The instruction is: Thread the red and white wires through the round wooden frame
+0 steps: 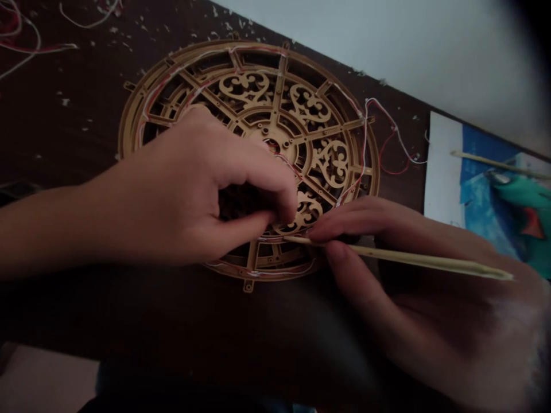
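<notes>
A round, gold-coloured openwork frame (278, 123) with spokes and scroll ornaments lies on the dark table. Thin red and white wires (364, 152) run along its rings and spokes. My left hand (202, 178) reaches over the frame, thumb and forefinger pinched together near its front inner ring; what is between them is hidden. My right hand (400, 275) grips a thin wooden stick (413, 261) between thumb and fingers. The stick's pointed tip touches or nearly touches the wired ring just right of my left fingertips.
Loose red and white wire (26, 46) lies at the far left. White scraps (124, 43) are scattered over the dark table (64, 137). At right, a teal glue gun (523, 192) and another stick (495, 162) rest on a blue-and-white sheet (445, 166). A pale wall (387, 51) rises behind.
</notes>
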Available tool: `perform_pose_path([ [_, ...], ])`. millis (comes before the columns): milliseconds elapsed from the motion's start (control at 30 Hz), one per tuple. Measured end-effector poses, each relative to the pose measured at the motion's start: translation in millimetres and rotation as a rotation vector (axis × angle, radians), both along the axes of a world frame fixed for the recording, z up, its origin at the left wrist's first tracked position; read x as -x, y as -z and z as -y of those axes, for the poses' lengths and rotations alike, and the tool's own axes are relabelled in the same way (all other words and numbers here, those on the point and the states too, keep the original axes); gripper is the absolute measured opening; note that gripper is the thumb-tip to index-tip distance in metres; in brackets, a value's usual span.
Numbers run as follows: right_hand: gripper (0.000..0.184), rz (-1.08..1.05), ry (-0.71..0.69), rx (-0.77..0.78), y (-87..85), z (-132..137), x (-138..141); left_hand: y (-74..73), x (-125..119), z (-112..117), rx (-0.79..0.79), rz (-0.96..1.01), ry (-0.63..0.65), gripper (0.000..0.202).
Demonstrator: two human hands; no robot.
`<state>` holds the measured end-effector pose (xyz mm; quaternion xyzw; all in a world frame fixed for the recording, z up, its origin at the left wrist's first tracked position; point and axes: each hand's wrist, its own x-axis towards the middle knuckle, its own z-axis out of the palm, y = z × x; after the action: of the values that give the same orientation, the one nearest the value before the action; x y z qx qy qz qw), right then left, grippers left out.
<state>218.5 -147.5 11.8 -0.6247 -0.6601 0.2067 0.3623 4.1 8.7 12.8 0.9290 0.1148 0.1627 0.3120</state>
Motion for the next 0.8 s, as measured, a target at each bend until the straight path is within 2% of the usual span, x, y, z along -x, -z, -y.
perform_pose_path([
  [333,0.009,0.019,-0.044,0.041,-5.9,-2.1,-1.3,3.5,0.5,-2.9,0.046,0.006,0.027,0.024],
  [533,0.007,-0.103,0.091,0.021,2.2,3.0,-5.1,4.0,0.6,-1.9,0.072,0.035,0.014,0.023],
  [800,0.008,-0.03,-0.016,-0.006,0.9,-2.8,-2.8,4.6,0.9,0.5,0.095,0.005,-0.032,0.023],
])
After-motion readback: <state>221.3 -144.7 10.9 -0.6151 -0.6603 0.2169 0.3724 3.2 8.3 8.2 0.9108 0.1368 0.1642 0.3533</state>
